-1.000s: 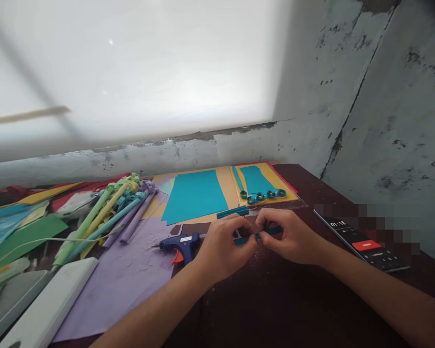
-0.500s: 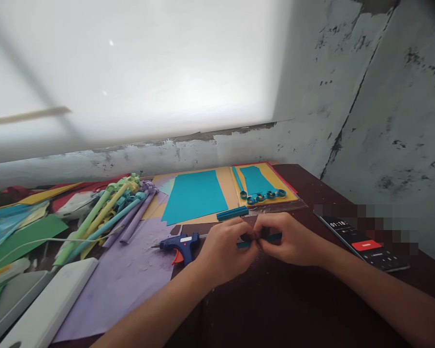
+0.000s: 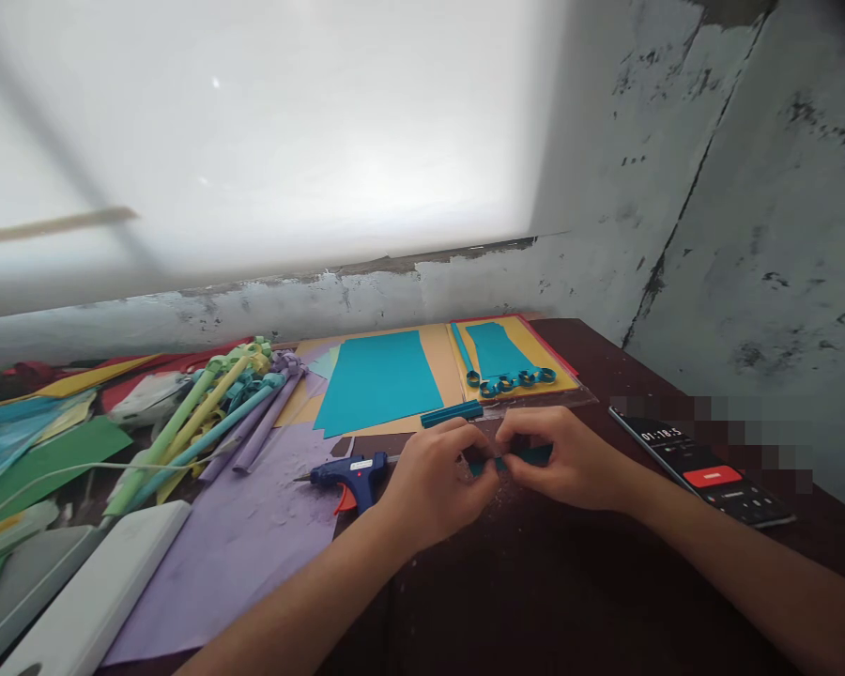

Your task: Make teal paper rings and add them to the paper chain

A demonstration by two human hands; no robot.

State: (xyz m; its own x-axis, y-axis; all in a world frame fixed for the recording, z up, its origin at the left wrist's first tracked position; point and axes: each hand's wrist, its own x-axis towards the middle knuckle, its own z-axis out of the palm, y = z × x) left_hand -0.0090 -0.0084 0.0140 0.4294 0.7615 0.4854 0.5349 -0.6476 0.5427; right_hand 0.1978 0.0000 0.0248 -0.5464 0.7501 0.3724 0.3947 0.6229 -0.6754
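Note:
Between my fingertips, low over the dark table, is a teal paper strip (image 3: 537, 455), partly covered by both hands. My left hand (image 3: 442, 474) pinches it from the left, and my right hand (image 3: 563, 458) pinches it close by from the right. Just beyond my left hand lies a rolled or folded teal paper piece (image 3: 452, 414). A blue glue gun (image 3: 352, 474) with an orange trigger rests left of my left hand. Several teal paper curls (image 3: 507, 384) sit in a row on a yellow sheet behind my hands.
A large teal sheet (image 3: 380, 380) lies at the back. Rolled paper tubes (image 3: 173, 427) in green, yellow, blue and purple are heaped on the left, near a white power strip (image 3: 102, 591) and purple paper (image 3: 253, 563). A phone (image 3: 704, 469) showing a timer lies at the right.
Both hands have shifted slightly, the right one a little up and to the right. The fingertips are a bit farther apart on the strip, which now lies flatter.

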